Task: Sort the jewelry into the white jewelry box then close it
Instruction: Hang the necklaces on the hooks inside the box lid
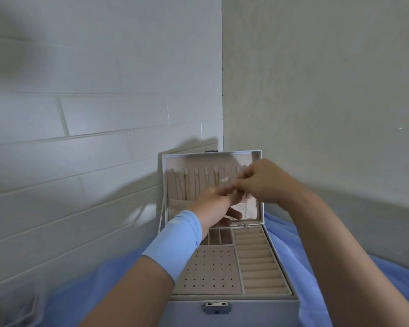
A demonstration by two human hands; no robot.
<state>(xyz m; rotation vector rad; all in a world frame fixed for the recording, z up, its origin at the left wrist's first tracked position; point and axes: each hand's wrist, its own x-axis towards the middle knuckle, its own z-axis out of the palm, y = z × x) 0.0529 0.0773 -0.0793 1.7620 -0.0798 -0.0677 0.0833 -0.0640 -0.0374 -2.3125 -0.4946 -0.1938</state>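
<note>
At the upright lid of the white jewelry box [257,311], the right hand [263,182] pinches a thin necklace chain [246,208] by the hooks. The left hand [214,199] is touching it, its grip too blurred to tell. Several hung necklaces [187,185] suggest sorting is under way. The ring rolls [257,263] look bare, and the box is yet to be closed.

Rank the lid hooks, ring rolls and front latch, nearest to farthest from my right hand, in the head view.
1. Lid hooks, just left of the right hand.
2. Ring rolls, below it, right side.
3. Front latch, at the near edge.
</note>
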